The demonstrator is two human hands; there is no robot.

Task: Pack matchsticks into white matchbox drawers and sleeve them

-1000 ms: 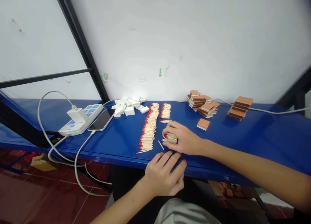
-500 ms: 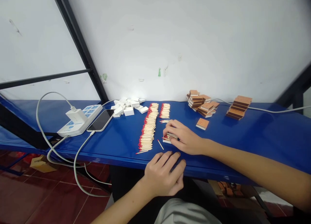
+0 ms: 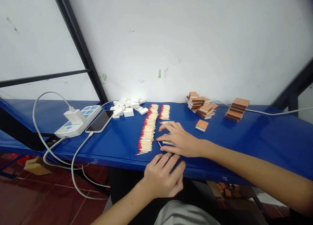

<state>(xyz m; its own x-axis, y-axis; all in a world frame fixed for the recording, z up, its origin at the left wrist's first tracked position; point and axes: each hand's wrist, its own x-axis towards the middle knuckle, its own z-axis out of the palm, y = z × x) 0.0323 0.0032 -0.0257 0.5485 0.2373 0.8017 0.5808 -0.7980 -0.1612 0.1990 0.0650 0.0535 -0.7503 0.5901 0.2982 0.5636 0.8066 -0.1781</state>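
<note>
Right hand (image 3: 179, 138) arched over the blue painted tabletop (image 3: 114, 142); its grip is released, thumb and forefinger parted about a single red-headed pale wooden matchstick (image 3: 159, 144). Whether a fingertip touches the stick cannot be told. The stick lies between the long row of red-headed matches (image 3: 148, 130) and a small white open tray, apparently card (image 3: 168, 143), half hidden beneath the palm. Left hand (image 3: 163, 177) is loosely curled at the near edge; its hidden palm leaves its grip undetermined. The stick should prove very light, stiff and brittle, best pinched gently at mid-shaft, clear of the head; the tray, probably crushable, is best steadied by its long walls.
</note>
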